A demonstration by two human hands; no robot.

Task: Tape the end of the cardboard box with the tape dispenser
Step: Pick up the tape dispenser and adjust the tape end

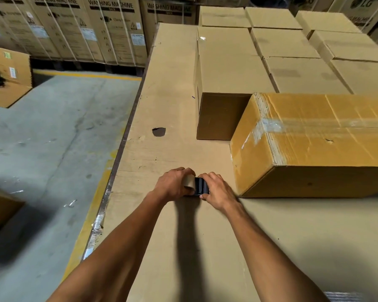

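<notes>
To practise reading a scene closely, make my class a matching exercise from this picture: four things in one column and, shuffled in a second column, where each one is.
Things
1. tape dispenser
2. taped box
3. dark hole
4. washing machine cartons

Places
A. standing in a row along the back, beyond the floor
B. in the cardboard surface, ahead of the hands
C. held between the left hand and right hand
D. lying on its side to the right of the hands

Pairs: 1-C, 2-D, 3-B, 4-A
</notes>
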